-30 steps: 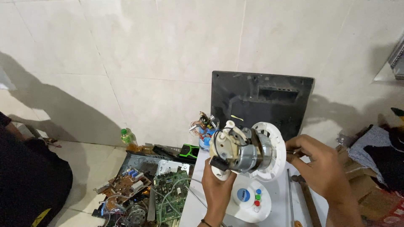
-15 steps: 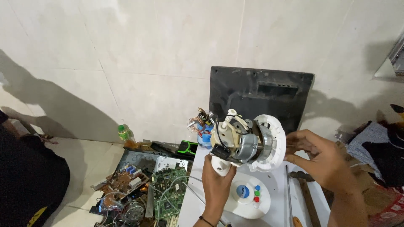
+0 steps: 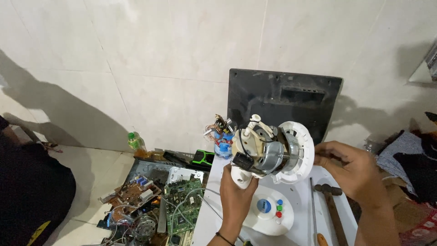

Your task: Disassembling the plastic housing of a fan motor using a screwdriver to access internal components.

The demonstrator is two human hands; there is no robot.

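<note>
White plastic and bare metal make up the fan motor assembly (image 3: 268, 150), held in the air above the white counter (image 3: 302, 228), over its far edge. The left hand (image 3: 236, 196) is clamped around the white neck below the motor, fingers wrapped fully about it. The right hand (image 3: 353, 171) is closed on the rim of the round white guard plate at the motor's front; its fingertips curl over that rim.

On the counter under the motor lies a round white control panel (image 3: 269, 214) with coloured buttons. A hammer (image 3: 330, 200) and a thin metal rod (image 3: 313, 209) lie near the counter's right edge. Off the left edge, green circuit boards (image 3: 182, 205) sit in a heap on the floor. A black panel (image 3: 284, 102) leans against the tiled wall behind.
</note>
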